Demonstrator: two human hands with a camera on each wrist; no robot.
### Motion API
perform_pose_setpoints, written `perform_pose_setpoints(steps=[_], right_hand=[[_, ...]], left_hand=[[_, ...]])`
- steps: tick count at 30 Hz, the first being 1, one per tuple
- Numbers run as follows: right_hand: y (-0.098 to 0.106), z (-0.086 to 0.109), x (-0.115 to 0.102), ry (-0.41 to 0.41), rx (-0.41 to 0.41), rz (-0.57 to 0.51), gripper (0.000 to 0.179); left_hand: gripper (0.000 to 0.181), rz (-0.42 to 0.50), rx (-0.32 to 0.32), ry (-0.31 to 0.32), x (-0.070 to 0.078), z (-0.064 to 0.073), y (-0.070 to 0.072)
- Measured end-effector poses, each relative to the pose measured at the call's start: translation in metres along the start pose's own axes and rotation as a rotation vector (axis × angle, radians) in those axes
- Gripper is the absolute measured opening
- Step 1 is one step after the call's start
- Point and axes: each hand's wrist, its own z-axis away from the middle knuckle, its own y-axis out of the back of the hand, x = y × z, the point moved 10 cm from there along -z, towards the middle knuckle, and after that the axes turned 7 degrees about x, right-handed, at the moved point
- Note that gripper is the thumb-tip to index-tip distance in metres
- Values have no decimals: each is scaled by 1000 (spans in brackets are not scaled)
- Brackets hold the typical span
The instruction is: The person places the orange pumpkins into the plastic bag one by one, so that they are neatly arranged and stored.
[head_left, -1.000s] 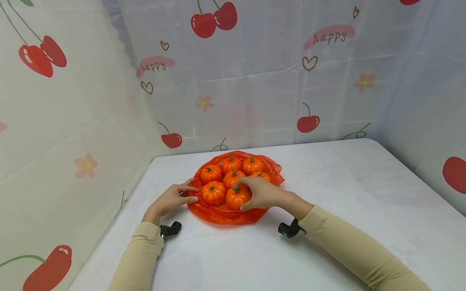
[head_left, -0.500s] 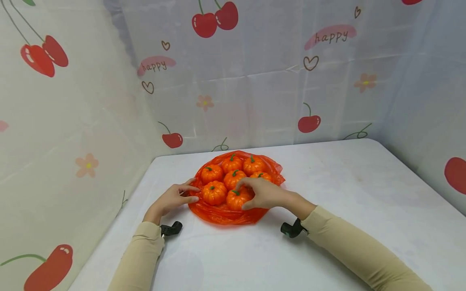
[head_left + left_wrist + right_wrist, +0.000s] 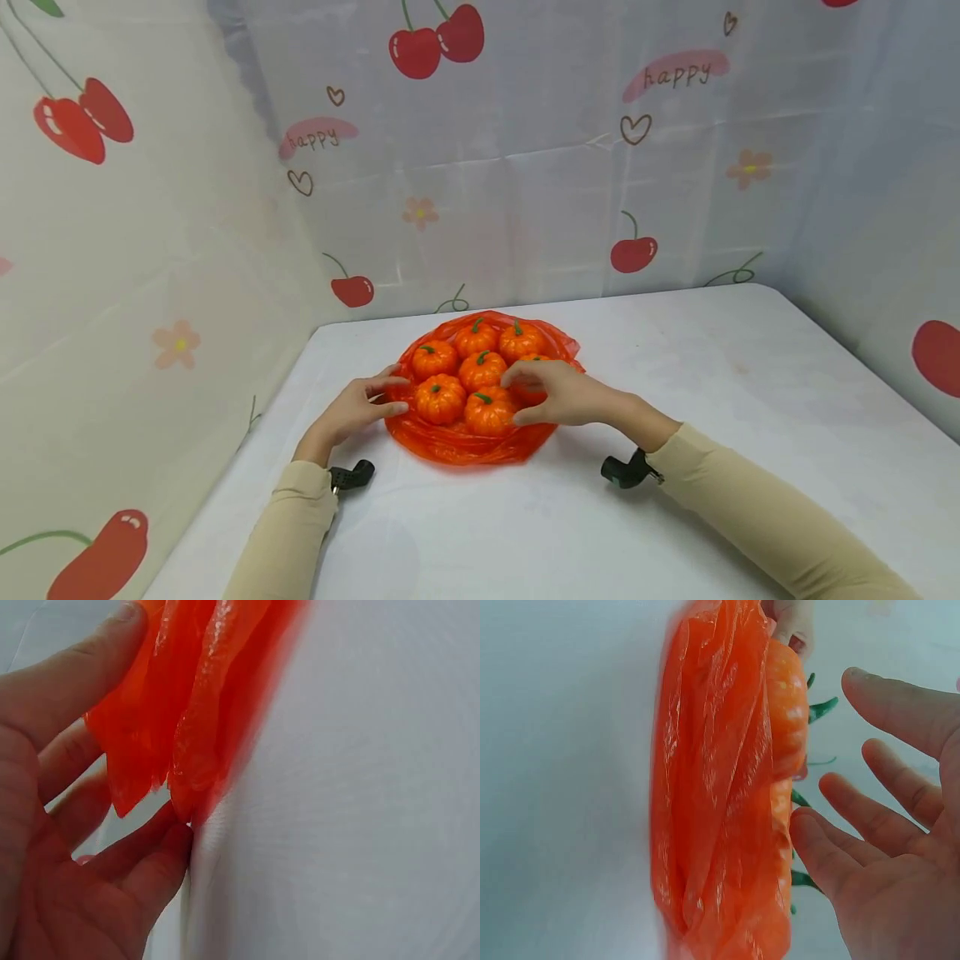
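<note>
Several small orange pumpkins with green stems lie grouped in a red plastic bag whose top gapes wide. My right hand hovers at the bag's right side, thumb and fingers apart, just right of the front pumpkin. In the right wrist view, nothing lies between the fingers of this right hand. At the left rim, my left hand rests against the bag with relaxed fingers. The left wrist view has the thumb along the crumpled plastic and other fingers partly behind it.
The bag sits on a white table near its back edge. Cherry-printed curtains stand behind and on both sides. A dark wrist camera is worn at the left sleeve, another camera at the right.
My right hand has let go of the front pumpkin and drawn back to the right. That pumpkin stays in the bag. My left hand has hardly moved.
</note>
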Motion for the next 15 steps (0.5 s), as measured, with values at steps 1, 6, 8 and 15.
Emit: perform_pose_setpoints(steps=[1, 6, 8, 15], right_hand=[[3, 2, 1, -1, 7, 0, 45], [19, 14, 7, -8, 35, -7, 41], [24, 19, 10, -8, 39, 4, 41], [46, 36, 22, 17, 64, 9, 42]], left_hand=[[55, -6, 9, -15, 2, 0, 1], [59, -42, 50, -56, 13, -1, 5], [61, -51, 61, -51, 14, -1, 7], [74, -99, 97, -18, 16, 0, 10]])
